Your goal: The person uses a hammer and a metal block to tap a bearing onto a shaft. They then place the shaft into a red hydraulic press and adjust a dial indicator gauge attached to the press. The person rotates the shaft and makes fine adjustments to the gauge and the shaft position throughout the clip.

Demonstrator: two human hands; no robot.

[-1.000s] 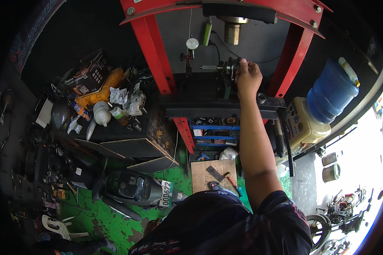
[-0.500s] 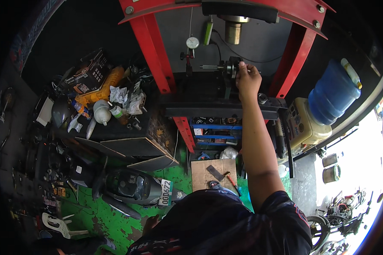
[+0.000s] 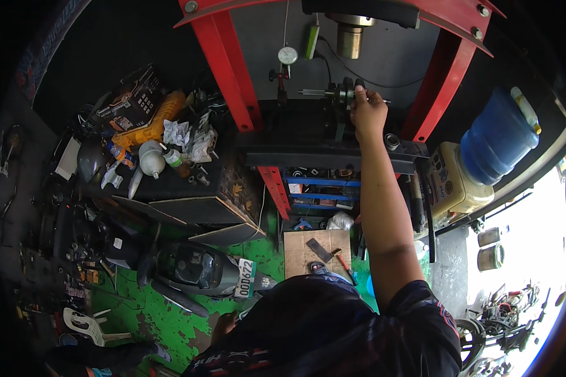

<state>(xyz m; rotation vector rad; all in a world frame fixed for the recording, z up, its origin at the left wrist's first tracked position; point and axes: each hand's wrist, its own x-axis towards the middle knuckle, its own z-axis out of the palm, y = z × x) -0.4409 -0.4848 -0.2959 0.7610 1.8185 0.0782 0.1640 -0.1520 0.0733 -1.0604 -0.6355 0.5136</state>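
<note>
My right arm reaches forward to the red press frame (image 3: 227,69). There my right hand (image 3: 369,114) is closed on a crankshaft (image 3: 344,93), fingers on the right side of its round webs. One shaft end points left and the other shows just past my fingers. The crankshaft rests level over a dark stand (image 3: 336,122) on the press bed (image 3: 321,157). Left of it stands a dial gauge (image 3: 287,55) on a holder. Low beside my body, part of my left hand (image 3: 225,324) shows; its fingers are mostly hidden.
A metal press ram (image 3: 349,44) hangs above the crankshaft. At left, a cluttered bench (image 3: 226,179) holds bottles and rags. A blue water jug (image 3: 493,138) stands at right. Below are a hammer (image 3: 343,264) on cardboard (image 3: 295,251), a motorcycle (image 3: 195,267) and another person's leg (image 3: 126,355).
The view has shifted slightly. My right hand stays on the crankshaft, its fingers a little changed, and more of the right shaft end shows.
</note>
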